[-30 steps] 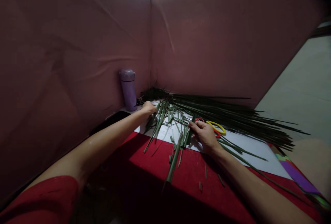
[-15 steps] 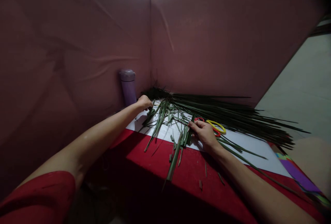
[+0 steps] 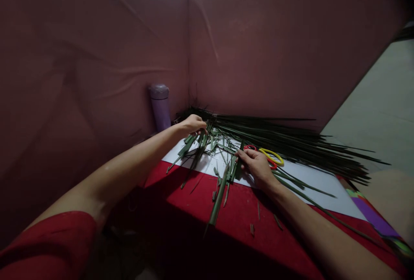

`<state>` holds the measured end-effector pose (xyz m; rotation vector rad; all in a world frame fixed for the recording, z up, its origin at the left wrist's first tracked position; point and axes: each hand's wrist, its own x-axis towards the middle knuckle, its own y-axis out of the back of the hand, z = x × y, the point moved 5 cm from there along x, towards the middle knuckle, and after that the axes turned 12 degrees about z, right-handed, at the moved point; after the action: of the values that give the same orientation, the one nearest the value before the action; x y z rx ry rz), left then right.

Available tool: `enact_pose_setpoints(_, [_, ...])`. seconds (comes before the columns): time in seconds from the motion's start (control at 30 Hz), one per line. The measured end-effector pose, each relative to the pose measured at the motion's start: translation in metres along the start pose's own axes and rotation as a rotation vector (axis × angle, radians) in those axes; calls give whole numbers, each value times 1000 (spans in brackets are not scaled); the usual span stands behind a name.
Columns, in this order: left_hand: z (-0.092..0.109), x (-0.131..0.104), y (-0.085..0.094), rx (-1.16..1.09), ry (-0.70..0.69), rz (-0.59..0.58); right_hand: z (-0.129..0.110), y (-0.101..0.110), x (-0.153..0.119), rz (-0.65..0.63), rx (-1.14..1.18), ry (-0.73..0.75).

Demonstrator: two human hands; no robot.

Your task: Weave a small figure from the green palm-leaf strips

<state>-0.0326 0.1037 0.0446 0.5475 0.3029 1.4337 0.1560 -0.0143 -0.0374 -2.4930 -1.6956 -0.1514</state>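
Note:
My left hand (image 3: pixel 195 124) is over the far left of a heap of cut green leaf strips (image 3: pixel 200 146). Its fingers are bent and closed; whatever is between them is too small to make out. On the right, my right hand (image 3: pixel 257 166) pinches a dark green leaf strip (image 3: pixel 239 170) between thumb and fingertips. Scissors with red handles (image 3: pixel 271 163) and a yellow handle (image 3: pixel 273 156) lie just behind that hand, their blades mostly hidden among the leaves. A thicker folded leaf piece (image 3: pixel 218 202) sticks out toward me over the red cloth.
Long narrow leaves (image 3: pixel 291 140) lie in a thick bundle along the back wall. A purple bottle (image 3: pixel 160 110) stands at the left by the wall. White board (image 3: pixel 317 185) and red cloth (image 3: pixel 258 237) lie under the scraps. Multicoloured material (image 3: pixel 375 217) shows at the right edge.
My left hand has moved right, from the left edge of the leaf scraps to over them. My right hand stays in nearly the same place, still pinching the leaf strip.

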Motion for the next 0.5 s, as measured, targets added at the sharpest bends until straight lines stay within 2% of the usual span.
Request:
enact_pose_setpoints(0.13, [22,-25,-42,-97,-93,-102,-3,-1,-1,-17,17,-21])
enact_pose_setpoints(0.23, [28,-38,-66,-159,-126,-148,-3,-2,0,-23,21,-20])
enact_pose_setpoints(0.33, [26,-46,-83,-332,-119,-209,-2,-2,1,-21,17,-9])
enact_pose_setpoints(0.5, [9,-50,-99,-481,-97,-198,-1,0,4,-14,-3,12])
